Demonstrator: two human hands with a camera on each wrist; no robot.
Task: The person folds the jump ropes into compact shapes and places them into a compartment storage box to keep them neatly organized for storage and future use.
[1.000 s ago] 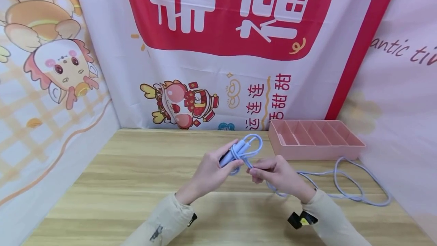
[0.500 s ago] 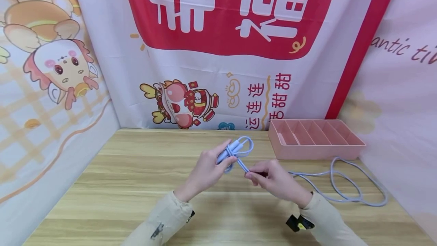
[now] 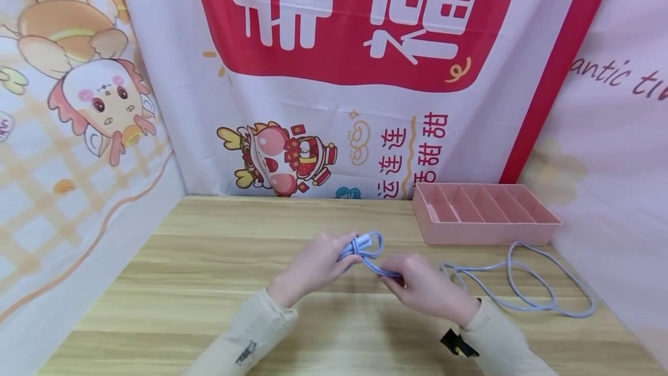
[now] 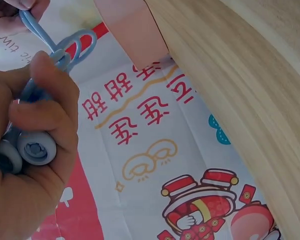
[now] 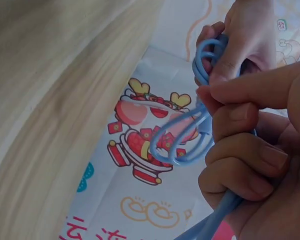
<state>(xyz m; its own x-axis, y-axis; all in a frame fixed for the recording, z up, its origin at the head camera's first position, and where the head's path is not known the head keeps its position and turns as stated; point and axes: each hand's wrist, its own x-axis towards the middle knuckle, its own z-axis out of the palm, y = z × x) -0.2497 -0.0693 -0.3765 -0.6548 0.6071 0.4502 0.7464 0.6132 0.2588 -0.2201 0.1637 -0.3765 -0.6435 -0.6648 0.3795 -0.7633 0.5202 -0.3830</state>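
Observation:
My left hand (image 3: 318,266) grips a light blue bundle (image 3: 363,242) of two handles with cord wound around them; loops stick out on its right side. In the left wrist view the round handle ends (image 4: 36,148) show below the curled fingers of the left hand (image 4: 35,125). To the right, my right hand (image 3: 425,283) pinches strands of the cord (image 3: 377,268) running from the bundle. The right wrist view shows the fingers of the right hand (image 5: 255,150) curled round the cord, close to the left hand (image 5: 247,40).
A pink divided box (image 3: 485,232) stands at the back right of the wooden table (image 3: 209,260). Loose blue-grey cord (image 3: 532,306) lies in loops in front of it, reaching toward the right hand. Printed cloths hang behind and at both sides.
The left hand and bundle have dropped lower and turned flatter. My right hand has shifted slightly right, with the cord strands drawn out from the bundle and its fingers turned over them.

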